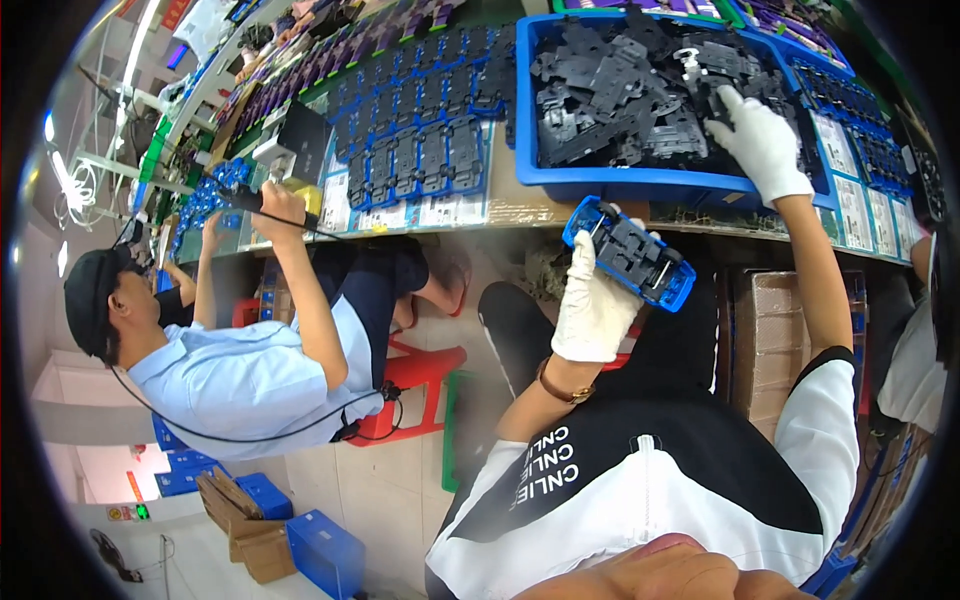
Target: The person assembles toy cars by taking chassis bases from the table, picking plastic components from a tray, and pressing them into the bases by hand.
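My left hand (595, 305), in a white glove, holds a small blue tray with a black plastic part (632, 252) seated in it, just below the bench edge. Farther up and to the right, my gloved right hand (762, 140) reaches into a large blue bin (640, 183) heaped with several black plastic parts (620, 90), its fingers closed on one of them.
Rows of blue trays loaded with black parts (415, 150) cover the bench to the left of the bin. A co-worker in a light blue shirt (230, 385) sits on a red stool (420, 375) at my left, holding a tool. Cardboard boxes (775, 335) stand under the bench.
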A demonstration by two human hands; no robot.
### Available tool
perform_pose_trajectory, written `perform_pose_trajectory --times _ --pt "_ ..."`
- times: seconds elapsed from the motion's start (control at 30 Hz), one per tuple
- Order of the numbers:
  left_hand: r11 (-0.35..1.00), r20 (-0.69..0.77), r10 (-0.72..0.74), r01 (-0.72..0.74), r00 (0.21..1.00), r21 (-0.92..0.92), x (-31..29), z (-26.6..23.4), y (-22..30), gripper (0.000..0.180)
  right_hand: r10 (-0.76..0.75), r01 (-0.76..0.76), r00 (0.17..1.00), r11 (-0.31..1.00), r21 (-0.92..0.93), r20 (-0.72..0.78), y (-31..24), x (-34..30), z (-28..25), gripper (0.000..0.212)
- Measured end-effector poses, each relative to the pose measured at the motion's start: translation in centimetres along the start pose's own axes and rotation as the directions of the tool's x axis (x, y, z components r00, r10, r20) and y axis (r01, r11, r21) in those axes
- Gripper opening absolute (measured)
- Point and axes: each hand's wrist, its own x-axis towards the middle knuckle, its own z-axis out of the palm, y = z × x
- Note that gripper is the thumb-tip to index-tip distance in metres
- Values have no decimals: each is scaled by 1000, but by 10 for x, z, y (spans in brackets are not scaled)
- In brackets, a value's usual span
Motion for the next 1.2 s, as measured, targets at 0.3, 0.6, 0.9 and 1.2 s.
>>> perform_pose_trajectory --times 0.3,0.6,0.9,1.2 --pt "996 25 85 -85 996 38 7 -6 4 75 -275 460 876 722 517 -395 -70 -81 -71 46" --pt "960 148 235 -253 961 119 9 -10 -9 70 -377 452 892 754 476 -248 -124 -121 -44 50" --pt "894 -38 377 -353 925 277 9 -1 -2 39 -226 338 941 562 755 -253 -114 -121 -34 43" --pt "875 2 438 -427 899 228 1 2 4 35 -264 -427 892 -232 874 366 -117 -138 -12 58"
